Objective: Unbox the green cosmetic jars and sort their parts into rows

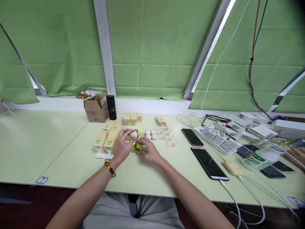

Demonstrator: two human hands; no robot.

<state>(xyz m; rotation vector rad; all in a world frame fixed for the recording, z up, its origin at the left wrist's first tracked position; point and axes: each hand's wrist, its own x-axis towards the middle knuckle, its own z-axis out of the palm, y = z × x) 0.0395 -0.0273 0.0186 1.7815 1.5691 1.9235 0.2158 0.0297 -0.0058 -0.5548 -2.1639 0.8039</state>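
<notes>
Some boxes (pixel 111 139) lie at left; the left hand's fingers grasp one white ball (pixel 133 135), the right hand's fingers (pixel 142 140) one green cup (pixel 136 148).

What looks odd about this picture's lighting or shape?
In the head view, the window frames splay upward, suggesting wide-lens distortion; a bright strip glares beside the right one; the top right corner is dark; the white piece in the left hand is too small for fine detail.
</notes>
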